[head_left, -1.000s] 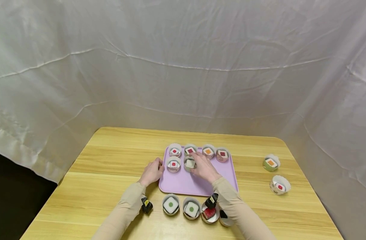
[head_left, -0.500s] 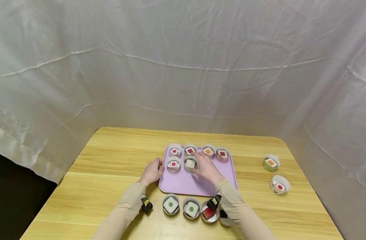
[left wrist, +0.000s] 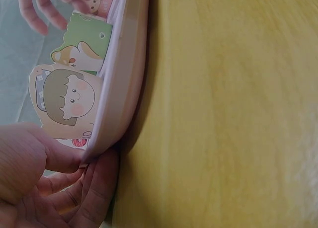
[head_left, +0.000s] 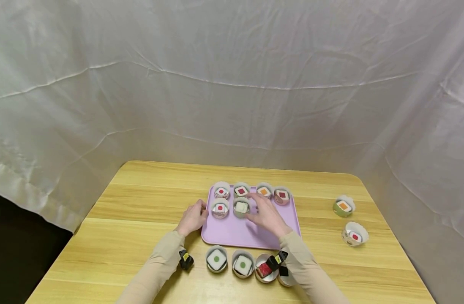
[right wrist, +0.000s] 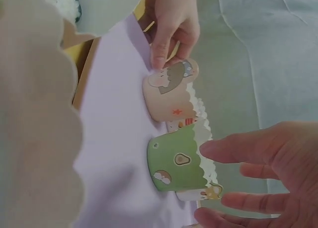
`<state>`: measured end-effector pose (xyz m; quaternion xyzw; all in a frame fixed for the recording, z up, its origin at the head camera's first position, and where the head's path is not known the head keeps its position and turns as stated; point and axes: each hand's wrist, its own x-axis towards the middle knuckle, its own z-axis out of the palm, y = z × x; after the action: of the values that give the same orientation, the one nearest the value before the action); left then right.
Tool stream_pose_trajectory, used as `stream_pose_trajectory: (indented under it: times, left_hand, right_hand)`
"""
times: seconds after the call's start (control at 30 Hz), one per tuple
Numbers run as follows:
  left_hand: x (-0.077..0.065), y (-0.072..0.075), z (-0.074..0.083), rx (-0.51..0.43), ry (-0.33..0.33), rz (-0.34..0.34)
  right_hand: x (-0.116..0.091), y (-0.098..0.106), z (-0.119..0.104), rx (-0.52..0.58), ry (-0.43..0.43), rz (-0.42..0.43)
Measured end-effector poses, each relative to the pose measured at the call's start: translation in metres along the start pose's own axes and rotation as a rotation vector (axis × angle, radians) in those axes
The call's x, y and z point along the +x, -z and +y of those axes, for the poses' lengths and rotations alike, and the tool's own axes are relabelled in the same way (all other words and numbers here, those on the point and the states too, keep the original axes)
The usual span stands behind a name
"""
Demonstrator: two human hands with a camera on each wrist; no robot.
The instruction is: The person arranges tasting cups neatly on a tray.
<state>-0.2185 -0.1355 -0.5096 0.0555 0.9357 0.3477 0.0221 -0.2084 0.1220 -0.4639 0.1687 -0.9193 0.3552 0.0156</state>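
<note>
A lilac tray [head_left: 232, 235] lies on the wooden table, bearing several paper cups with small square cakes. My left hand [head_left: 193, 218] pinches the tray's left rim; in the left wrist view the thumb is above and the fingers are below. Beside the green cup [right wrist: 166, 163], which holds a plain white cake [head_left: 241, 207], my right hand [head_left: 269, 216] is spread, its thumb [right wrist: 233, 147] close to the scalloped rim. Whether the thumb still touches it I cannot tell. The green cup stands right of a pink cup [right wrist: 161, 101] holding a red-dotted cake.
Along the tray's back stand several cups, among them one with an orange-topped cake [head_left: 264, 192]. In front of the tray sit more cups, including a green-dotted cake [head_left: 216, 259] and a red cake [head_left: 264, 270]. A green cup [head_left: 343, 207] and a white cup [head_left: 354, 234] stand far right.
My right hand has let go of the green cup with the white cake and drawn back to the right, its fingers spreading. The left hand keeps its place on the tray.
</note>
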Motion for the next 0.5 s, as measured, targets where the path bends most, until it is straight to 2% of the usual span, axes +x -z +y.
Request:
stream_pose_trajectory:
  times: [0.5]
  left_hand:
    - [-0.001,0.000,0.000,-0.007,-0.001,-0.002]
  right_hand:
    - [-0.018,0.014,0.002,0.043,-0.066,0.003]
